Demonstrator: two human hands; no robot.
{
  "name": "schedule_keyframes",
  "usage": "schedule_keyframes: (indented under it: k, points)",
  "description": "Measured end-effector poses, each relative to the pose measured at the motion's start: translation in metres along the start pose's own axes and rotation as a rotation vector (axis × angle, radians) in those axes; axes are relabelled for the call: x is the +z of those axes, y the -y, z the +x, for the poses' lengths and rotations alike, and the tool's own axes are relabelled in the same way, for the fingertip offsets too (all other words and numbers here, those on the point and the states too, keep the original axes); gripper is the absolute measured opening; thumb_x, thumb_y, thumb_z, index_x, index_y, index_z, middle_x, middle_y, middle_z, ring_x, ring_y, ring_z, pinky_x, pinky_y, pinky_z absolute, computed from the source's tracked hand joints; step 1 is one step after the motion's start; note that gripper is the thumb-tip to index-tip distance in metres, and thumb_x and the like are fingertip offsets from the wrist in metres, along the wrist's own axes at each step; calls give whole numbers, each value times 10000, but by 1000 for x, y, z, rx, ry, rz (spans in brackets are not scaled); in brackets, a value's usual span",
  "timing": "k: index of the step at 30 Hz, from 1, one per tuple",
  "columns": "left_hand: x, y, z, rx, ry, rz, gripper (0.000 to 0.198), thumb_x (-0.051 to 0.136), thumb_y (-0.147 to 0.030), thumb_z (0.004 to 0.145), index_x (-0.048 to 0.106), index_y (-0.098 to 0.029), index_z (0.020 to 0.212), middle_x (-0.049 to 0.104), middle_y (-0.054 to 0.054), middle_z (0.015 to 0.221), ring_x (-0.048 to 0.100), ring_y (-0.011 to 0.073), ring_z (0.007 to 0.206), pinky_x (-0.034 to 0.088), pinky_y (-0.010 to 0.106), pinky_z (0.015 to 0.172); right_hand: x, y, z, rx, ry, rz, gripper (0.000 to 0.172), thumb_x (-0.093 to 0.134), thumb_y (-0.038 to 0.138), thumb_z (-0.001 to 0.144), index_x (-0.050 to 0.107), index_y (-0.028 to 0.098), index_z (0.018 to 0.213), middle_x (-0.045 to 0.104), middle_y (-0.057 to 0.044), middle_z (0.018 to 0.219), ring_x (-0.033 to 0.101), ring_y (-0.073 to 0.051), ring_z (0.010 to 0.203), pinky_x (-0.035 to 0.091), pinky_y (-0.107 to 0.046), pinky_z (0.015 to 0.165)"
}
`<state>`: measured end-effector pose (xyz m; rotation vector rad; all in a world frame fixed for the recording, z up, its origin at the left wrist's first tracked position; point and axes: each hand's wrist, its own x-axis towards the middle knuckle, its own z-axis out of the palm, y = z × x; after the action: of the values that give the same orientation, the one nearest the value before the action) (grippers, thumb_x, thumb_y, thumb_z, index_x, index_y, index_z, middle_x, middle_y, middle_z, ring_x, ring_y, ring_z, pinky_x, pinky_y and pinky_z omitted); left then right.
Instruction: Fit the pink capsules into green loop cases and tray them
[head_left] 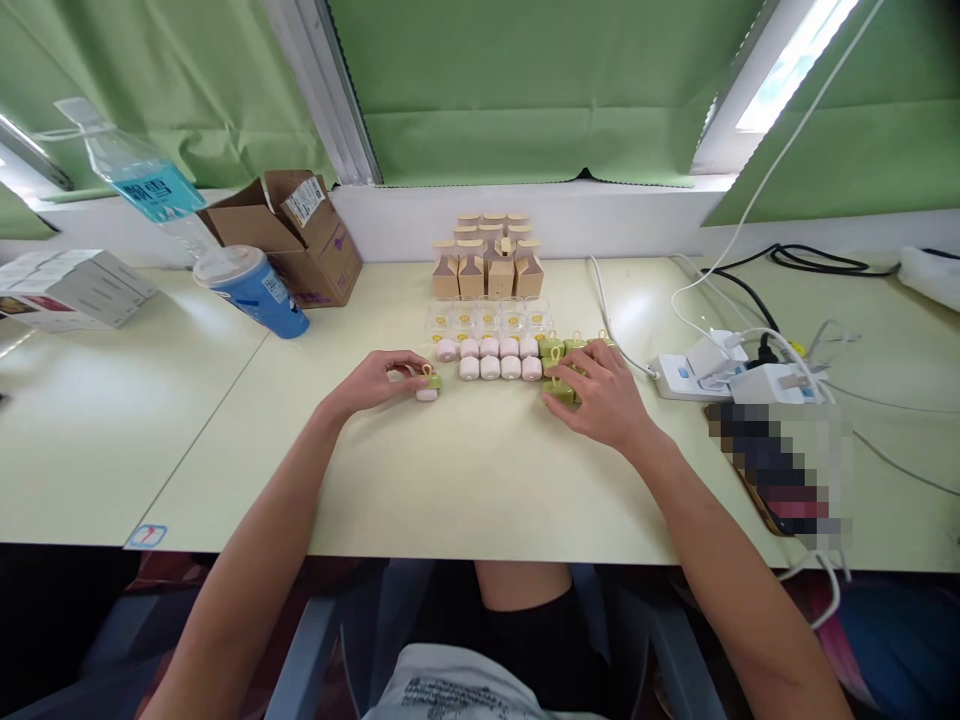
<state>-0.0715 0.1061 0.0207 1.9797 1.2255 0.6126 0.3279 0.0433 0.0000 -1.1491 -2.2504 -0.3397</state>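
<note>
At the left end of the rows, my left hand (388, 380) pinches a small pale-pink pot with a green, yellow-looped cap (428, 384), close to the table top. Over the cluster of green caps (552, 345) on the right is my right hand (598, 392). Its thumb and fingers curl around a green cap (559, 389) at the near side, and the hand hides part of the cluster. Between the hands, several rounded pale-pink pots (490, 368) stand in two rows without green caps. Behind them are clear plastic cases (488, 315) with yellow marks.
Small brown boxes (471, 275) stand behind the clear cases. To the left are an open carton (322, 250), a blue cup (262, 295), a tilted bottle (150, 180) and white boxes (71, 290). Rightward lie a power strip (679, 377), cables and a blurred phone (772, 470).
</note>
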Motion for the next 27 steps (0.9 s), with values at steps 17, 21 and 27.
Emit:
schedule_keyframes:
  k: [17, 21, 27]
  points:
    - [8, -11, 22, 118, -298, 207, 479, 663, -626, 965, 808, -206, 1143, 800, 117, 1188, 752, 239, 995, 624, 374, 878, 3, 4, 2, 22, 19, 300, 121, 766, 369, 962, 804, 260, 996, 786, -116, 1107, 672, -329, 1060, 604, -565, 952]
    - [14, -14, 41, 165, -165, 384, 437, 650, -577, 960, 816, -223, 1154, 774, 114, 1173, 729, 236, 905, 603, 396, 835, 7, 38, 5, 253, -92, 711, 133, 729, 353, 946, 661, 257, 884, 842, -80, 1033, 721, -221, 799, 614, -412, 717]
    - [20, -14, 48, 150, -138, 440, 381, 648, -522, 943, 807, -208, 1088, 757, 116, 1162, 733, 251, 924, 587, 406, 857, 15, 67, 5, 679, 119, 1429, 302, 749, 456, 946, 521, 276, 1030, 807, -2, 1026, 620, -100, 515, 443, -244, 413]
